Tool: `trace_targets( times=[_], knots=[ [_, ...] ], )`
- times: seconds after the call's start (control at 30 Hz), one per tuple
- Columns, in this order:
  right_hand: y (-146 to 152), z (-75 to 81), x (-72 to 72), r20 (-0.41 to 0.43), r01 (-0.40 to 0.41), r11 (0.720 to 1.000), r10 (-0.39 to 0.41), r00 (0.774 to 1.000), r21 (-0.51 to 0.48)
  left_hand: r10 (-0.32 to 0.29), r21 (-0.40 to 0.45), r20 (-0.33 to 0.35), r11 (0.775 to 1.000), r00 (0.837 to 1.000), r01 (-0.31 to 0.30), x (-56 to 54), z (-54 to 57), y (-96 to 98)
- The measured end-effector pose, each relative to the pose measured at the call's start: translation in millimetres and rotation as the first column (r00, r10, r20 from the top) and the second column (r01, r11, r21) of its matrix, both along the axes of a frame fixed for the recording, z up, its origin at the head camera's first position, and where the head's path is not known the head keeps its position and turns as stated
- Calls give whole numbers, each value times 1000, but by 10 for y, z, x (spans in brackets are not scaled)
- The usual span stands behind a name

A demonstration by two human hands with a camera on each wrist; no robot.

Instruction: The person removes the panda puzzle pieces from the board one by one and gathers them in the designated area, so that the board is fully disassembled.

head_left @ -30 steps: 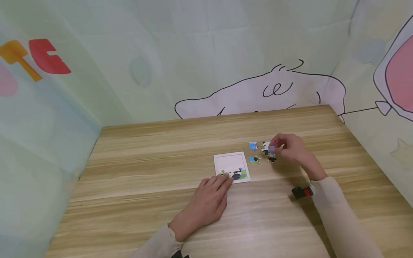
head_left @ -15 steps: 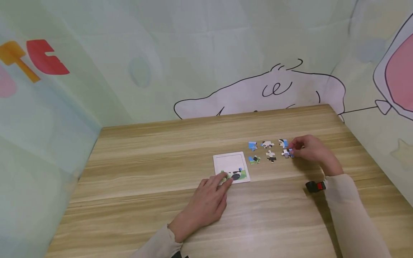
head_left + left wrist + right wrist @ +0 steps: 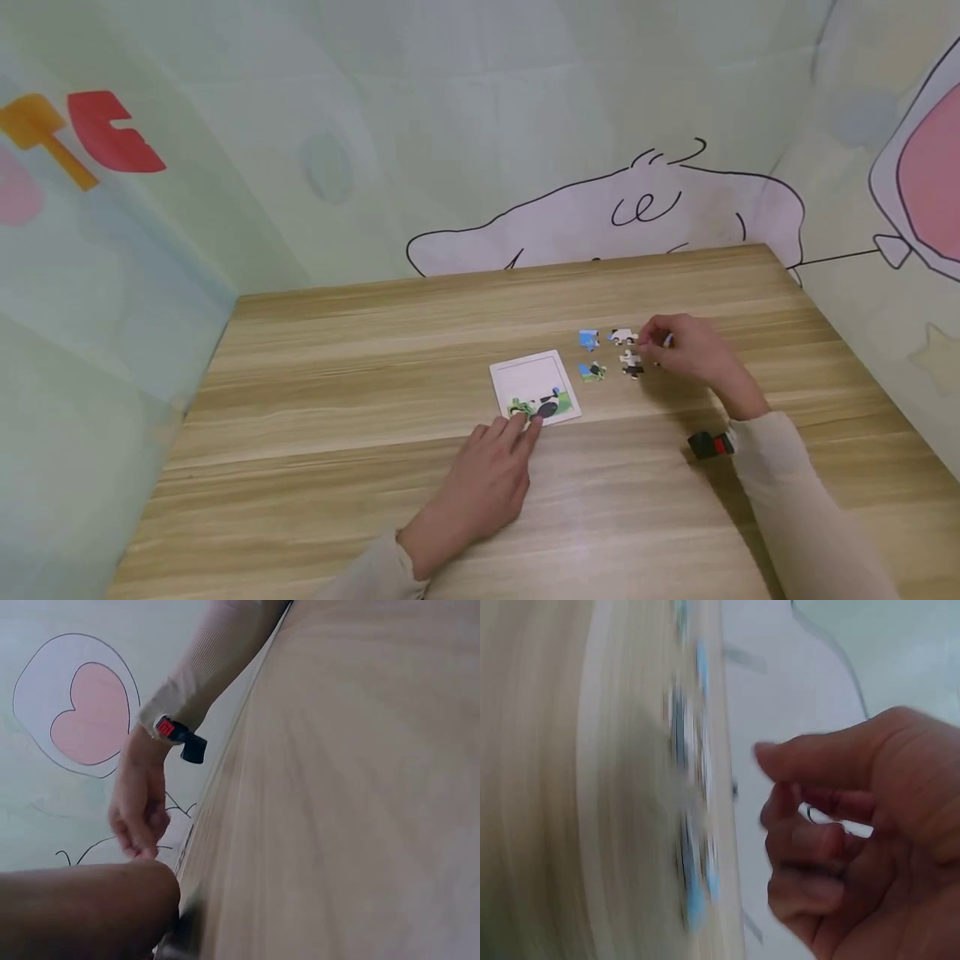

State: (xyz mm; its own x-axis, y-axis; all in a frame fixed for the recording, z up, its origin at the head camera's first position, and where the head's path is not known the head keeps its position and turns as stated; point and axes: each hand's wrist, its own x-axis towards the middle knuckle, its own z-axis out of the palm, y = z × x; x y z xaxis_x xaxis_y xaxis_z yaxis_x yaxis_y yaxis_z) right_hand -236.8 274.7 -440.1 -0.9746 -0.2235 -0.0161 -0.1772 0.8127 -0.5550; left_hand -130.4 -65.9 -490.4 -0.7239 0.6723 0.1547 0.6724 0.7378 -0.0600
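My left hand [image 3: 480, 483] rests its fingertips on the lower edge of a small white puzzle tray [image 3: 528, 375]. Joined jigsaw pieces [image 3: 552, 406] with a black-and-white cow on green fill the tray's lower part. Over the loose pieces to the right hovers my right hand [image 3: 690, 354], fingers loosely curled, and no piece shows between thumb and fingers in the right wrist view. Near it lie a panda-like piece [image 3: 622, 337], a black-and-white piece [image 3: 631, 364], a blue piece [image 3: 588, 339] and a blue-green piece [image 3: 592, 372]. The right hand mostly hides the rightmost pieces in the head view.
The wood-grain table [image 3: 337, 375] reaches the printed cloth backdrop [image 3: 450, 125] behind and at both sides. A black-and-red strap device [image 3: 710, 444] sits on the right wrist. Motion blurs the right wrist view.
The right hand moved right off the middle pieces, leaving pieces spread at the far right, then came back left. The tray has turned slightly counterclockwise under the left fingertips.
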Motion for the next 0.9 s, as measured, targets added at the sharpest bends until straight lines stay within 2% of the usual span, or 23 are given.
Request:
trace_targets(
  times=[0.07, 0.17, 0.27, 0.33, 0.43, 0.53, 0.6, 0.77, 0.9],
  knots=[
    [-227, -21, 32, -19, -58, 995, 56, 998, -85, -1, -10, -24, 1000, 1000, 0, 17, -5, 27],
    [-601, -86, 109, -20, -179, 962, 179, 984, -207, 8, -13, -77, 1000, 997, -9, 40, -18, 61],
    [-945, -174, 185, -2, -283, 921, 293, 956, -269, 29, -5, -109, 1000, 994, -30, 62, -31, 82],
    [-1124, -234, 217, 15, -321, 907, 337, 941, -275, 36, -12, -119, 999, 992, -37, 74, -30, 88],
    [-1288, -303, 234, 8, -343, 906, 356, 935, -248, 36, -52, -123, 998, 992, -43, 83, -29, 95],
    [-1352, -337, 240, 6, -338, 917, 347, 938, -209, 37, -107, -133, 993, 990, -51, 90, -21, 99],
    [-1371, -333, 249, 10, -327, 926, 335, 942, -189, 44, -115, -146, 992, 988, -61, 94, -20, 100],
    [-1394, -323, 261, 10, -296, 939, 302, 953, -172, 99, -39, -139, 994, 985, -105, 117, -43, 124],
    [-1384, -335, 240, 55, -268, 935, 288, 956, -234, 152, 33, -113, 988, 982, -149, 138, -67, 148]
  ],
)
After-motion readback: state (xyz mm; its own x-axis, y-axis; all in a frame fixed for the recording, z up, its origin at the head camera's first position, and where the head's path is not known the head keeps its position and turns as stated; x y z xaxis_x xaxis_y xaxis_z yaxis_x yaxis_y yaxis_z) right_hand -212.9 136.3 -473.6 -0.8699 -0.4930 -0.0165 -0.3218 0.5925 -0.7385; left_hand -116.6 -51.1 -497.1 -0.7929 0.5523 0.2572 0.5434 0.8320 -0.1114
